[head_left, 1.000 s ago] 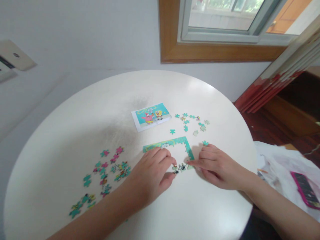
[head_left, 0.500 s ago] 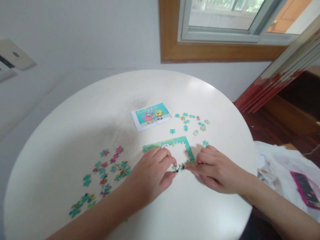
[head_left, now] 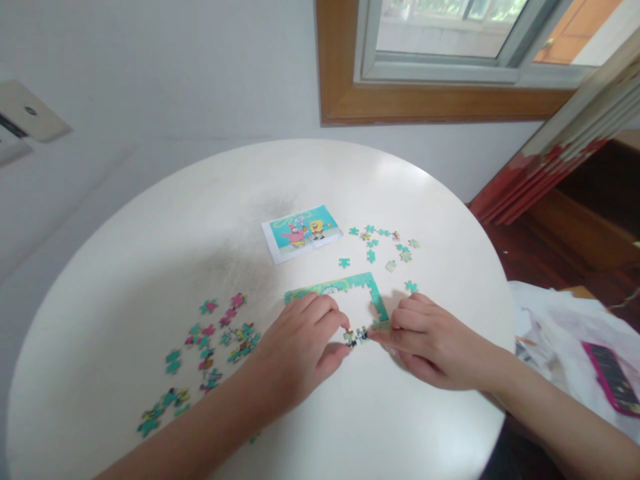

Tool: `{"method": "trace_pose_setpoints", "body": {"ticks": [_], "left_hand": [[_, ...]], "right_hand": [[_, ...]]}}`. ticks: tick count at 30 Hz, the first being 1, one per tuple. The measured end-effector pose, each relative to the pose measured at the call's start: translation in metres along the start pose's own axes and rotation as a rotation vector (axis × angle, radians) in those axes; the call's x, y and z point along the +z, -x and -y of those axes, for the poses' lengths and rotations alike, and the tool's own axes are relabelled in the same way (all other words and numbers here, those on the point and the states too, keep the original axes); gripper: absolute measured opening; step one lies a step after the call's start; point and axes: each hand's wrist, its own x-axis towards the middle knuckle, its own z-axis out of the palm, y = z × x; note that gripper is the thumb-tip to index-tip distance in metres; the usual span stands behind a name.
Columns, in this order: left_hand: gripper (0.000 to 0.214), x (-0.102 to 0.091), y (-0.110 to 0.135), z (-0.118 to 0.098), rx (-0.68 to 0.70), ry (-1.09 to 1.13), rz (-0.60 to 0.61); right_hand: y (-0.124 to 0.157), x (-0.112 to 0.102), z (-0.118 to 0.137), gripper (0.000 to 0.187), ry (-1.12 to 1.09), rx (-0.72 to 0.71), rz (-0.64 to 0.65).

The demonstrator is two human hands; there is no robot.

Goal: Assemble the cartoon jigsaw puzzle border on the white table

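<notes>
A partly joined jigsaw puzzle border [head_left: 377, 300], teal with a pale lower edge, lies on the white round table [head_left: 320, 433]. My left hand [head_left: 305, 353] reaches over its left side and pinches a small jigsaw piece [head_left: 349, 338] between thumb and index finger. Just right of that piece is another jigsaw piece [head_left: 362, 335], dark and pale, under the index fingertip of my right hand [head_left: 430, 340]. The other right fingers are curled in. Whether the two pieces interlock is too small to tell. My left hand hides the border's lower left part.
Behind the border lies a picture card [head_left: 305, 232] with cartoon figures. Several loose pieces [head_left: 371, 256] are scattered to its right, and more loose pieces [head_left: 205, 343] lie left of my left forearm. A pink-edged phone [head_left: 613, 380] rests on white plastic at the right.
</notes>
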Motion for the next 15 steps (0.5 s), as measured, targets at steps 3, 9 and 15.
{"method": "trace_pose_setpoints", "body": {"ticks": [3,9,15], "left_hand": [[0.023,0.0013,0.0003,0.0003,-0.009,0.003,0.007],[0.021,0.0015,0.0003,-0.0018,-0.013,0.023,0.023],[0.020,-0.0004,-0.0005,-0.0022,-0.027,0.021,0.043]], "right_hand": [[0.0000,0.0004,0.0002,0.034,0.002,0.004,0.009],[0.0003,0.0010,0.0006,0.034,-0.012,0.012,0.021],[0.0012,0.0016,0.0007,0.033,-0.012,0.028,0.040]]}}
